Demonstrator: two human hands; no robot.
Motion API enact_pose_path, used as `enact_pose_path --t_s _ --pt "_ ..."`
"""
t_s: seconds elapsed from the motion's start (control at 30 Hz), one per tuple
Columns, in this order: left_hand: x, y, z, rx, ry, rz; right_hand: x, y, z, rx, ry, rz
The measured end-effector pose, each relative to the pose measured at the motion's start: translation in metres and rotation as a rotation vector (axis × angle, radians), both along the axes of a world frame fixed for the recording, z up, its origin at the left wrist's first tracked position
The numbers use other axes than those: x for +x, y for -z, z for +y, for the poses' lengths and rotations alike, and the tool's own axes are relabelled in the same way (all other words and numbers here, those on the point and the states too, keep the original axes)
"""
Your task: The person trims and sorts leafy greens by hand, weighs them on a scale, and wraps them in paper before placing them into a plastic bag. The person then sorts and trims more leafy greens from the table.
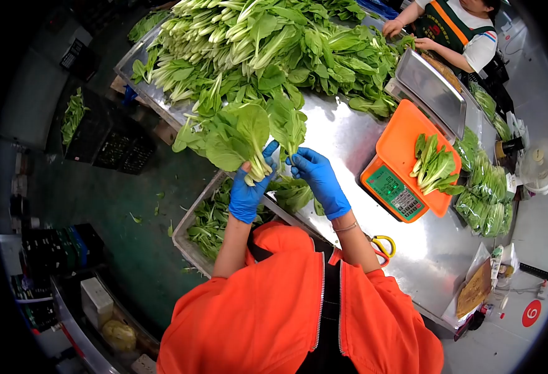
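My left hand point(250, 190), in a blue glove with a bare fingertip showing, is closed round the pale stems of a bunch of leafy greens point(240, 137). Beside it, my right hand point(316, 176), gloved in blue, pinches the stem end of a smaller green plant point(288, 124). Both bunches point away from me over the metal table point(342, 140). Loose leaves point(293, 193) lie just below my hands. A large heap of greens point(255, 43) covers the far part of the table.
An orange scale point(389, 149) with greens point(435, 165) stands right, before a second scale point(433, 87). Scissors point(383, 246) lie near my right forearm. Bagged greens point(486, 199) are further right. A crate of leaves point(208, 218) sits lower left. A co-worker point(455, 31) handles greens at the far right.
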State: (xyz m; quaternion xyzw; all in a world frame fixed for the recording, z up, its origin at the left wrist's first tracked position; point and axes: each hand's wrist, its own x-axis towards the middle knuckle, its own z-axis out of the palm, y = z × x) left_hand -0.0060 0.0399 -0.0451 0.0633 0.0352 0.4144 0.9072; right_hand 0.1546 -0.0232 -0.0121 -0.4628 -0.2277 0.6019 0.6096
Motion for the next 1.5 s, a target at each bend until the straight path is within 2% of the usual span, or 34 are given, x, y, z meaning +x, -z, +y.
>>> enact_pose_path --t_s 0.13,0.37,0.67,0.73,0.77,0.83,0.9,0.97,1.0,1.07,1.23,1.43,1.5 --pt "0.000 0.000 0.003 -0.030 -0.025 -0.080 0.001 0.011 0.002 0.075 0.005 0.212" --pt "0.000 0.008 0.004 -0.009 -0.051 0.077 0.002 0.006 0.000 0.054 0.032 0.014" --pt "0.005 0.007 -0.003 -0.026 -0.004 0.033 0.003 0.003 -0.004 0.092 -0.040 0.187" --pt "0.001 0.024 -0.004 -0.073 0.040 -0.053 0.004 0.003 -0.004 0.125 -0.167 0.437" --pt "-0.001 0.031 -0.005 -0.121 0.083 -0.140 0.003 0.005 -0.003 0.123 -0.170 0.438" --pt "0.000 0.028 -0.009 -0.159 0.076 -0.172 -0.001 0.011 -0.003 0.073 -0.310 0.396" --pt "-0.001 0.027 -0.008 -0.055 0.079 -0.187 -0.005 0.010 -0.003 0.067 -0.311 0.382" --pt "-0.001 0.024 -0.007 -0.058 0.045 -0.106 -0.013 -0.008 -0.004 -0.071 -0.097 -0.038" --pt "-0.002 0.023 -0.007 -0.063 0.012 -0.025 -0.016 -0.008 -0.004 -0.073 -0.097 -0.036" --pt "-0.001 0.023 -0.006 -0.055 -0.013 0.041 -0.020 -0.008 -0.002 0.015 0.070 -0.555" --pt "0.002 0.019 -0.009 -0.050 -0.028 0.117 -0.019 -0.009 0.002 -0.035 0.060 -0.588" --pt "0.003 0.024 -0.008 -0.035 -0.032 0.039 -0.015 -0.001 0.002 -0.060 0.095 -0.519" --pt "0.002 0.025 -0.006 -0.139 -0.012 0.001 -0.014 -0.001 0.001 -0.048 0.076 -0.467"
